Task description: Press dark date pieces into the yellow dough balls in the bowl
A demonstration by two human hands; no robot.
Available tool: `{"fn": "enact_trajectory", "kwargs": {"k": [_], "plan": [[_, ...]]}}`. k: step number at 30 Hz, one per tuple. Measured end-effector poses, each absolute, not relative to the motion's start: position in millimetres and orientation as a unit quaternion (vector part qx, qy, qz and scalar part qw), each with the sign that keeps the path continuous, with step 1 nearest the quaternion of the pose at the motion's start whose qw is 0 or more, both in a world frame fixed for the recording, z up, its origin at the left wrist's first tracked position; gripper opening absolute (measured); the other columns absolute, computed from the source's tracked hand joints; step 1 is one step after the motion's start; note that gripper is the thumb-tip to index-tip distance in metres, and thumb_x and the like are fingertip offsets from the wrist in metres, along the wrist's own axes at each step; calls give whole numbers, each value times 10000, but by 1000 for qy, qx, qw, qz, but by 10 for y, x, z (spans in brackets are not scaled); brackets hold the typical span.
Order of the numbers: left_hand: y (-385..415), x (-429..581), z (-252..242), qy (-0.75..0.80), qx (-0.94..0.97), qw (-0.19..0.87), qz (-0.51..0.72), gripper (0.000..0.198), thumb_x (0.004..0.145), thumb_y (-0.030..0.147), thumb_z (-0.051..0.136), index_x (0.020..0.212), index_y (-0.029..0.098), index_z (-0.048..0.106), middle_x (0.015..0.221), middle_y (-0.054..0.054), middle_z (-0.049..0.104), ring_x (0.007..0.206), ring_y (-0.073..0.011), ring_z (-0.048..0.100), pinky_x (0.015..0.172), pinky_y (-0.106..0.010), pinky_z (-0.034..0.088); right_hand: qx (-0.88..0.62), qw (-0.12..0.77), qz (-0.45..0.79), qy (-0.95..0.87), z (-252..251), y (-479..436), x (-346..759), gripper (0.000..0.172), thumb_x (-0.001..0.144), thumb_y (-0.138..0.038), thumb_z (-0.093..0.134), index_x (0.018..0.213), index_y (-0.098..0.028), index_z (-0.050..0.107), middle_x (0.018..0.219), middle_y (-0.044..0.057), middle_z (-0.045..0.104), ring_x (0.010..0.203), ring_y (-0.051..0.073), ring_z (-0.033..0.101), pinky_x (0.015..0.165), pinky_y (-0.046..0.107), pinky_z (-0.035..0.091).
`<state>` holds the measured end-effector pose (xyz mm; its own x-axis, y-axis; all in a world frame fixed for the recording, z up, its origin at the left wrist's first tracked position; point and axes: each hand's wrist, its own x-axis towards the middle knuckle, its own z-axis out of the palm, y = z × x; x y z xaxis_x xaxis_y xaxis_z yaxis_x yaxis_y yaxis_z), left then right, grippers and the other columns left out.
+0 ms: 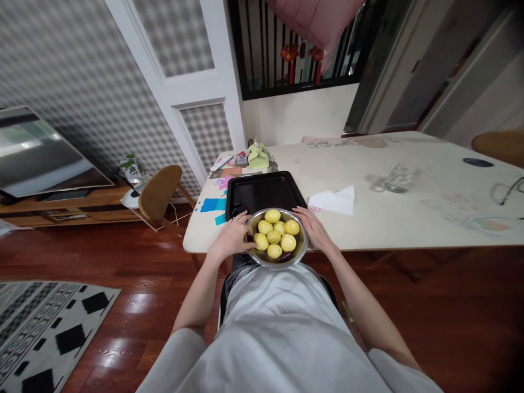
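A round metal bowl (302, 248) full of several yellow lemons (273, 237) sits at the table's front edge, close against my body. My left hand (234, 236) is closed on the bowl's left rim, its thumb reaching over the edge beside a lemon. On the opposite side, my right hand (314, 226) holds the right rim with its fingers pointing forward. A dark elongated item (285, 256) shows among the lemons at the near side; its kind is unclear. Just beyond the bowl lies a black rectangular tray (266, 188), partly covered by the bowl.
White paper (334, 200) lies right of the tray, and a clear glass (397, 179) is farther right. A light green box (258, 156) and a white remote-like object (221, 162) lie behind the tray. A wooden chair (160, 194) stands left of the table (426, 229).
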<state>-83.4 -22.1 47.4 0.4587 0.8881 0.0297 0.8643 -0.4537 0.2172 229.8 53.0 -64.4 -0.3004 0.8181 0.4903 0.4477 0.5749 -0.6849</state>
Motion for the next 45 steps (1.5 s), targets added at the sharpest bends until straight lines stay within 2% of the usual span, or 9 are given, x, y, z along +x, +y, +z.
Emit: {"fn": "enact_trajectory", "kwargs": {"k": [3,7,11,20,30,33,36,39,45], "plan": [[-177,-897,468,506,853,67,112,265,797,361,894,952,188,765,1521,-163,593,1539,-382,430,1223,-567,437,-409,428,218,-776,-639,525,2298,644,1087,-645,237,1345,-303,718,1469,62,660,1471,290,512,1280,570,381],[-33,-1035,445,529,820,25,219,218,872,361,829,1002,200,763,1434,-139,649,1451,-354,525,1192,-524,475,-412,428,220,-774,-632,513,2288,644,1089,-637,239,1350,-294,717,1469,69,659,1472,297,510,1282,579,375],[212,-1169,315,577,756,-7,309,218,917,342,774,1068,186,755,1392,-157,650,1371,-354,576,1169,-533,485,-414,428,220,-773,-632,514,2281,644,1089,-634,239,1349,-291,719,1461,74,664,1470,299,513,1275,581,385],[577,-1267,-173,627,707,19,326,257,886,229,739,1134,164,746,1352,-183,647,1332,-381,585,1166,-569,467,-408,426,220,-777,-636,529,2298,638,1091,-629,245,1358,-292,717,1479,71,654,1472,291,513,1283,578,374],[542,-1276,-153,604,722,20,336,347,892,202,724,1238,178,705,1406,-181,631,1368,-369,583,1185,-585,467,-413,425,225,-773,-621,510,2285,667,1084,-654,229,1344,-290,723,1473,69,657,1478,285,507,1288,556,374],[373,-1187,31,573,744,11,344,359,928,237,704,1285,200,684,1460,-167,601,1414,-350,550,1205,-573,451,-412,426,225,-773,-620,509,2283,680,1081,-662,227,1345,-278,723,1476,77,655,1477,288,508,1289,556,371],[100,-1012,292,512,794,11,329,306,977,289,674,1277,232,699,1537,-140,553,1538,-331,419,1261,-559,389,-415,425,224,-773,-618,510,2286,676,1081,-662,229,1347,-287,723,1473,75,657,1476,288,510,1293,559,367],[-163,-792,480,423,870,38,248,336,975,335,705,1307,282,711,1668,-101,433,1633,-338,242,1288,-593,323,-414,425,222,-773,-617,514,2288,665,1080,-662,232,1349,-301,722,1469,68,661,1475,287,513,1292,565,369],[-318,-462,388,324,931,120,118,354,917,322,791,1268,287,770,1743,-96,316,1660,-360,136,1305,-603,277,-411,434,221,-771,-631,522,2275,650,1084,-654,242,1337,-307,730,1456,62,672,1460,280,528,1288,565,374]]}}
